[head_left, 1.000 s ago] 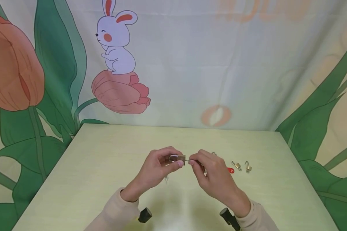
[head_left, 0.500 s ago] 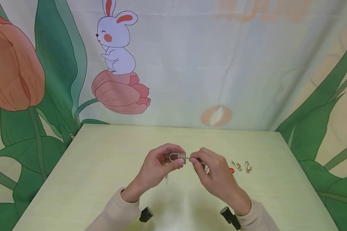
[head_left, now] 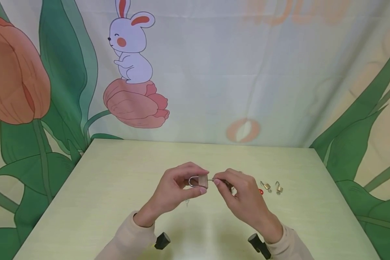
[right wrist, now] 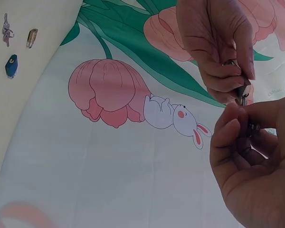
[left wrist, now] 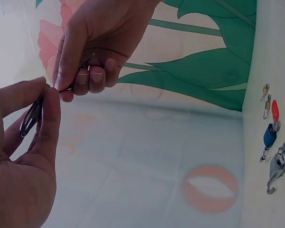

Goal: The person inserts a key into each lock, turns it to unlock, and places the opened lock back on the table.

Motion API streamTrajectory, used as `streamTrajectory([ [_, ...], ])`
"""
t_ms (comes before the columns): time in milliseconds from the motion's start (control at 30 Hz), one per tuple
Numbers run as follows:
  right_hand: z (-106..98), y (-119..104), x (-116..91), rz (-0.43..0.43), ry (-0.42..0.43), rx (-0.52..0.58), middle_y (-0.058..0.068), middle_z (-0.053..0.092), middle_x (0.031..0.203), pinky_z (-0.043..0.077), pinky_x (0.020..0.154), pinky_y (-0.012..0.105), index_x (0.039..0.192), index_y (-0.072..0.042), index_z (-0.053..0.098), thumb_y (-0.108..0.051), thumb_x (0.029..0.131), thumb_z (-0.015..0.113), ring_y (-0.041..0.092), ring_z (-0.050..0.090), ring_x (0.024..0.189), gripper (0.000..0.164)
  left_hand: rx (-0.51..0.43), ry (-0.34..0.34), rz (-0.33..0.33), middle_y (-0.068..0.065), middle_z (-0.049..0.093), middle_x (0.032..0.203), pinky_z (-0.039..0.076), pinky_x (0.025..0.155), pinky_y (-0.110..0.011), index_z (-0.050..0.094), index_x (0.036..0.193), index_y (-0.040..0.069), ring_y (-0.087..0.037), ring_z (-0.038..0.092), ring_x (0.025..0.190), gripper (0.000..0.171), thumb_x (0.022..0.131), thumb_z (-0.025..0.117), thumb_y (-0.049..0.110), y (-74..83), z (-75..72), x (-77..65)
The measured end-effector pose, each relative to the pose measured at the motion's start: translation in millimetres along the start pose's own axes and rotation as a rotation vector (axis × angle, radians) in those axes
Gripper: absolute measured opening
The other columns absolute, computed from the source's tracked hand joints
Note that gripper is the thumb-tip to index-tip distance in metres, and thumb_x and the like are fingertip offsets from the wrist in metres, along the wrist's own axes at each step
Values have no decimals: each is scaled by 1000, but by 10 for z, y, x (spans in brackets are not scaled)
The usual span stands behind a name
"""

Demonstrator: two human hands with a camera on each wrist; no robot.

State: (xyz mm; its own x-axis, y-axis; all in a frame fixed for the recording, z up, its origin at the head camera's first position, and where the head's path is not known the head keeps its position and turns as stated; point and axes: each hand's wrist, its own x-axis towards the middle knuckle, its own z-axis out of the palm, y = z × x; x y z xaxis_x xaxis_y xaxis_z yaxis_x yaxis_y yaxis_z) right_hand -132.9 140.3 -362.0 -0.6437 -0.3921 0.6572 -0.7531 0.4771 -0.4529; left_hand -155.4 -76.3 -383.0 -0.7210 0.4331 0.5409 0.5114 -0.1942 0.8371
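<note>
In the head view my left hand point(head_left: 172, 187) holds a padlock point(head_left: 203, 181) between thumb and fingers, its silver shackle pointing left and its bottom face turned right. My right hand point(head_left: 242, 195) pinches a key point(head_left: 211, 180) whose thin shaft meets that bottom face; how deep it sits is hard to tell. Other pieces, dark and partly hidden, sit under the right fingers. The left wrist view shows the padlock point(left wrist: 33, 118) edge-on in the left hand point(left wrist: 26, 175). From the right wrist, the key point(right wrist: 244, 99) lines up with the padlock point(right wrist: 245, 89).
Two small brass padlocks point(head_left: 265, 186) with raised shackles lie right of the hands, near a red tag point(head_left: 261, 191). The left wrist view adds a blue tag point(left wrist: 270, 136) and a silver padlock point(left wrist: 279, 164). Keys point(right wrist: 7, 32) lie on the table in the right wrist view.
The left hand has turned the padlock, so more of its broad face and shackle shows. Left fingers have spread slightly along its edges; the right hand stays at the key with small shifts.
</note>
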Motion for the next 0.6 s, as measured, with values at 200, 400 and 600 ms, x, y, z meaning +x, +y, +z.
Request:
streamTrajectory([
  [200, 7, 6, -11, -9, 5, 21, -9, 57, 71, 43, 56, 13, 94, -15, 69, -7, 94, 64, 0, 52, 62, 9, 44, -13, -16, -17, 64, 103, 58, 81, -30, 66, 120, -2, -12, 63, 91, 39, 81, 75, -3, 20, -5, -21],
  [400, 13, 24, -6, -85, 35, -65, -6, 58, 74, 41, 56, 10, 95, -11, 70, -9, 95, 64, 2, 50, 62, 7, 96, 15, -48, -13, 66, 100, 58, 80, -30, 68, 119, 2, -11, 64, 88, 35, 84, 74, 1, 15, 7, -25],
  [600, 29, 63, 20, -283, 95, -264, 0, 60, 78, 48, 55, 17, 94, -5, 70, -17, 102, 52, 8, 54, 60, 22, 91, 14, -84, -13, 67, 100, 58, 87, -34, 68, 119, 2, -13, 67, 91, 32, 87, 72, 3, 26, 5, -20],
])
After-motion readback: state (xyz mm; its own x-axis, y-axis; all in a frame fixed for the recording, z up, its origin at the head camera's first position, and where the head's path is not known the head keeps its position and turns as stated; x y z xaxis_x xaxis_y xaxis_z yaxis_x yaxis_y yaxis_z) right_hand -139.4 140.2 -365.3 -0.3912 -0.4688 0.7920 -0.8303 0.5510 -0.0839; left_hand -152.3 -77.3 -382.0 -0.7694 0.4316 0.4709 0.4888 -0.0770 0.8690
